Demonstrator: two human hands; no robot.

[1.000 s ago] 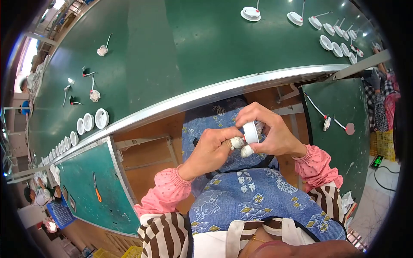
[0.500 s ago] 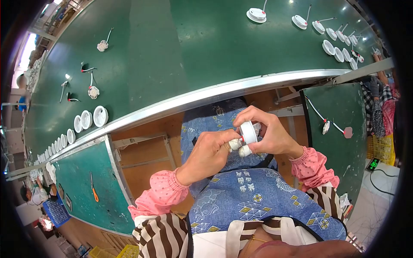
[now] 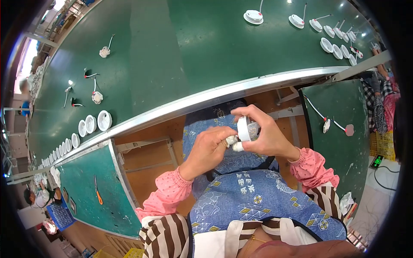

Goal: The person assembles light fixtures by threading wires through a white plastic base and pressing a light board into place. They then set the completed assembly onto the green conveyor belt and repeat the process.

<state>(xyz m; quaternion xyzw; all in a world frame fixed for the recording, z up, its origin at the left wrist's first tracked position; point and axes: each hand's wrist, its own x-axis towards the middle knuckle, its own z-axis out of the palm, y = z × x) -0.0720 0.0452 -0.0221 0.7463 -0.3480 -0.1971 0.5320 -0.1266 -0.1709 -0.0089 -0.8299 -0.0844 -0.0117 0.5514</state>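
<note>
Above my lap, my right hand grips a round white housing by its rim, thumb below and fingers above. A clear, pale part shows on the housing's right side, between thumb and fingers. My left hand is closed at the housing's left side, thumb and forefinger pinched close to it. White coverings wrap some fingertips where the hands meet. Whatever the left fingers hold there is too small and hidden to name.
A green table with a metal edge lies ahead. White round housings line its left edge; lids with wires stand at right. Orange-handled scissors lie on the left side table. Wired parts lie on the right board.
The housing has turned slightly and moved a little left and up in my right hand. My left hand has stayed close beside it. The table view has shifted slightly.
</note>
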